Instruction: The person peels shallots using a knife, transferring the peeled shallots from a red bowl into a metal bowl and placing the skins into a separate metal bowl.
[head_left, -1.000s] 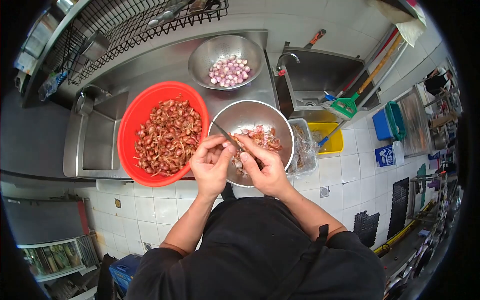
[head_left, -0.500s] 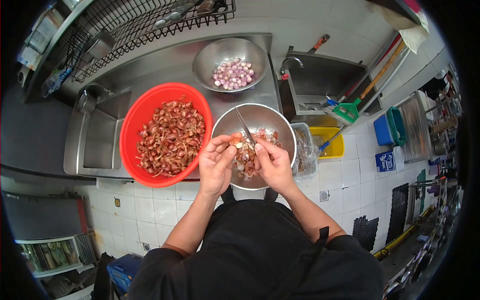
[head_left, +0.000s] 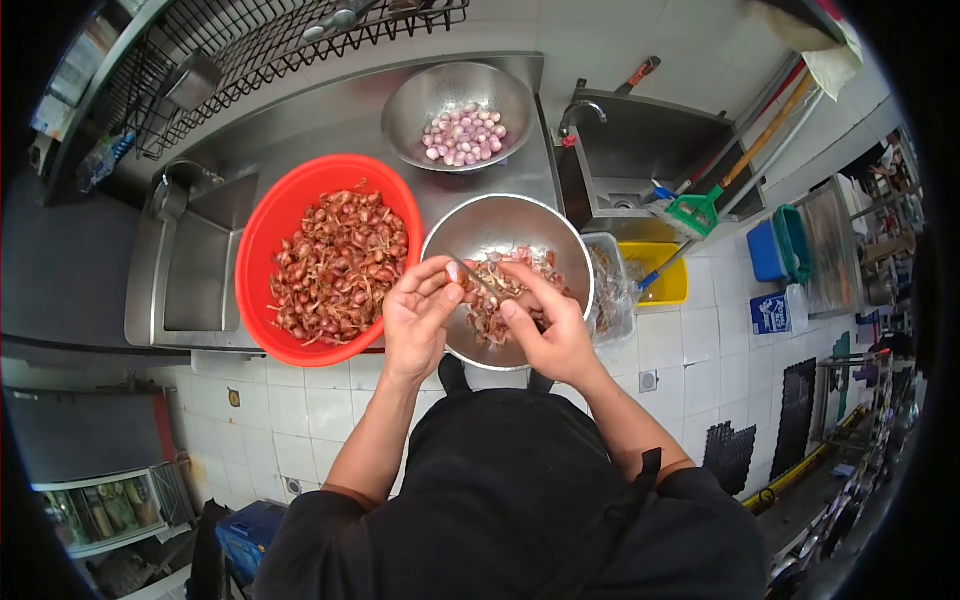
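Between thumb and fingers, my left hand (head_left: 418, 315) pinches a partly peeled shallot (head_left: 456, 275). My right hand (head_left: 548, 325) is closed on a small knife (head_left: 478, 278), whose blade points left and up to the shallot. Both hands are over the front of a steel bowl (head_left: 580, 245) that holds loose skins and trimmings (head_left: 490, 325). Left of it, a red basin (head_left: 255, 300) is heaped with unpeeled shallots (head_left: 335, 265). A steel colander (head_left: 405, 105) behind contains peeled, pale purple shallots (head_left: 465, 138).
A steel counter (head_left: 320, 120) carries the vessels, with a sink (head_left: 200, 280) at its left end. Another sink (head_left: 640, 150) with a tap is at the back right. A clear plastic bag (head_left: 608, 290) and a yellow bin (head_left: 665, 272) stand right of the bowl. A wire rack (head_left: 260, 60) hangs above.
The knife blade has swung from pointing upward to lying across toward the left hand. The left hand has shifted slightly left, and the shallot now shows a paler side.
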